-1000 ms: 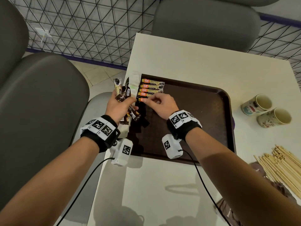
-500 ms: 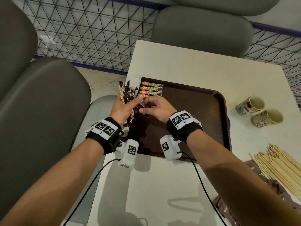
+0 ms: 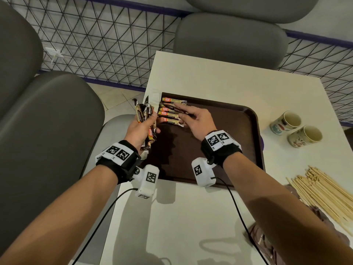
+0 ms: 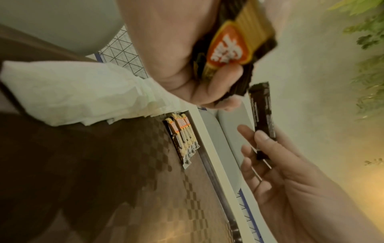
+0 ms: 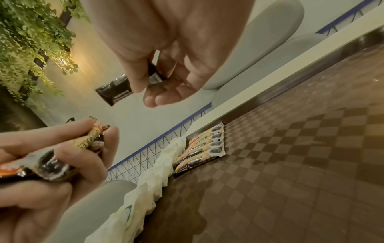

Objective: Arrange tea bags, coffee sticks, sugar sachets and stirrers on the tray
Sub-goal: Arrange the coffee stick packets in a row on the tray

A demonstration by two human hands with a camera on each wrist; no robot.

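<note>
- Nearest the camera, two bare forearms with marker-printed wrist bands are seen from the head view; a pile of wooden stirrers [image 3: 322, 194] at the right is cut off by the frame edge.
- A brown tray [image 3: 219, 150] is set on the white table [image 3: 191, 217], its near rim partly hidden by the wrist cameras.
- The left hand [image 3: 140, 131] is held over the tray's left edge, its fingers curled tight round a bundle of coffee sticks [image 3: 146, 119]; how many are held cannot be counted.
- The right hand [image 3: 194, 121] is raised above the tray, with a single dark coffee stick [image 3: 178, 109] pinched between thumb and fingers. Its printing is blurred in every view.
- A row of coffee sticks [image 3: 171, 111] lies in the tray's far left corner, partly covered by the right hand in the head view. The row is shown uncovered by the right wrist view [image 5: 204, 146].
- A white crumpled paper [image 4: 68, 92] lying along the tray's left rim is shown plainly only by the wrist views.
- Two paper cups [image 3: 296, 129] lie on their sides to the right, well apart from the tray.
</note>
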